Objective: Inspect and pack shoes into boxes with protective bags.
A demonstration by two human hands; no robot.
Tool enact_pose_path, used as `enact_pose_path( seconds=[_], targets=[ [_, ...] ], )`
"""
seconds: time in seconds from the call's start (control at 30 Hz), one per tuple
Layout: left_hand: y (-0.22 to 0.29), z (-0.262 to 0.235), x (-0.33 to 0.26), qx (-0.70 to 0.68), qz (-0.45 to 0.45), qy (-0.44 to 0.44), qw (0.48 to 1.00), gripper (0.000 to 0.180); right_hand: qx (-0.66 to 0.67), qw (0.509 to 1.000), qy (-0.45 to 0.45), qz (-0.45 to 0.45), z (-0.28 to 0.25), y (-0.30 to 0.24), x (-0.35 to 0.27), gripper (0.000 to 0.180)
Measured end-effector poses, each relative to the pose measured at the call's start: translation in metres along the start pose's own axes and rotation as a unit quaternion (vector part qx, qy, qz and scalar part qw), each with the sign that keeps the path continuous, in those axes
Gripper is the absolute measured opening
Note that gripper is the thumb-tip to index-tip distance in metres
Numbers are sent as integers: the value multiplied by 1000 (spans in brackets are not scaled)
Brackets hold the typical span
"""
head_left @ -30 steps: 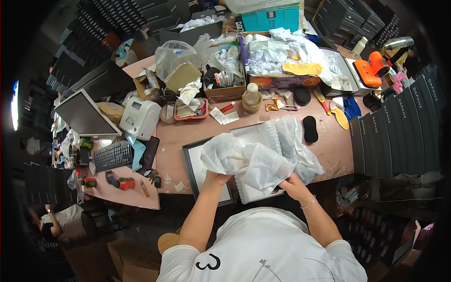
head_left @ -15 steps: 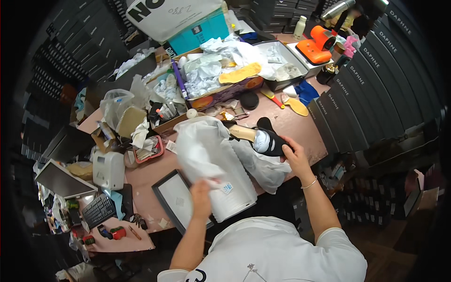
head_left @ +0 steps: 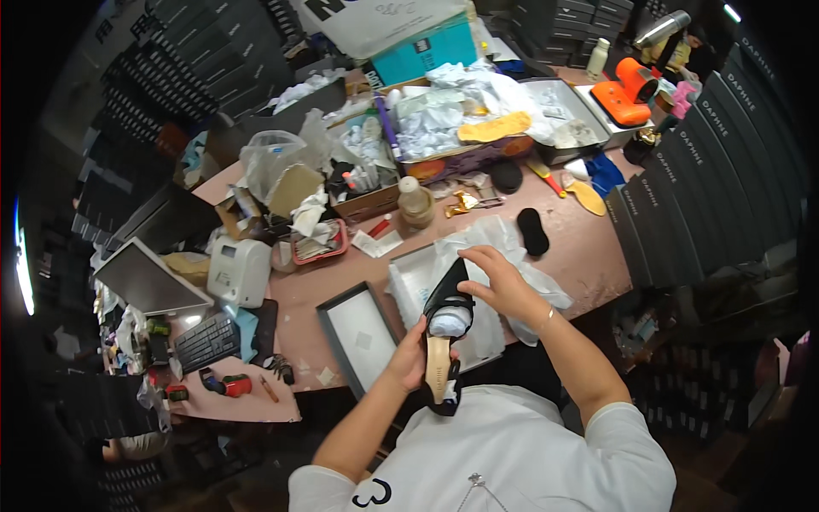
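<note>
Judging by the layout, had a black shoe (head_left: 438,343) out of its packaging and free of any covering, held above the near edge of the tabletop (head_left: 299,320). Had the open box (head_left: 408,290) just beyond the left hand (head_left: 411,357), with a dark-rimmed lid (head_left: 363,341) lying apart to the left of that hand. Had the translucent wrapping (head_left: 486,235) loose and crumpled, beyond and around the right hand (head_left: 505,286). Saw pale stuffing (head_left: 450,322) inside the shoe, so judged that part undone. Could not see beneath the wrapping, nor account for anything under it.

Gripped the shoe in the left hand, clasping it around the middle from the left, with fingertips showing past the opposite edge. Held the right hand open beside the toe (head_left: 450,286), with fingers spread and nothing in its grasp. Could not tell thumb contact from a near miss.

Saw a pointed black toe, aimed away from the body, beyond the left hand. Noted dark straps (head_left: 463,302) over the stuffing, then a beige insole (head_left: 438,371) with small lettering, running back beside the left hand. Found the black heel end nearest the white shirt (head_left: 529,435), tilted downward. Could make out no clear damage, but could not inspect the sole.
</note>
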State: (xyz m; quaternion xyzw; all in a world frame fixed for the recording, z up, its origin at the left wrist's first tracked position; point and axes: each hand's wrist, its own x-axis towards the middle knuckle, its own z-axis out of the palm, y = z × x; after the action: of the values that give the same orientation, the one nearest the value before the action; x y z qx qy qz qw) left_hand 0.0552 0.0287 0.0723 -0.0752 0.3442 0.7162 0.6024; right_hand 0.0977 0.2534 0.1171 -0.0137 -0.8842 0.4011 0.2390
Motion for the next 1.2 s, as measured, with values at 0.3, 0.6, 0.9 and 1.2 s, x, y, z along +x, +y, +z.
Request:
enact_pose_path(
  seconds=[0.3,0.6,0.9,1.2],
  targets=[
    [-49,-2,-27,-182,151,142,961,72,-160,957,-240,-8,81,-58,-51,45],
    [-90,-32,-28,-96,197,210,953,76,90,909,-391,114,113,-26,-56,52],
    [-41,1,-28,-181,171,286,925,68,145,909,-356,164,84,-3,-42,37],
    [-43,-25,23,-81,210,341,913,62,348,839,-278,311,107,30,-42,42]
  ],
)
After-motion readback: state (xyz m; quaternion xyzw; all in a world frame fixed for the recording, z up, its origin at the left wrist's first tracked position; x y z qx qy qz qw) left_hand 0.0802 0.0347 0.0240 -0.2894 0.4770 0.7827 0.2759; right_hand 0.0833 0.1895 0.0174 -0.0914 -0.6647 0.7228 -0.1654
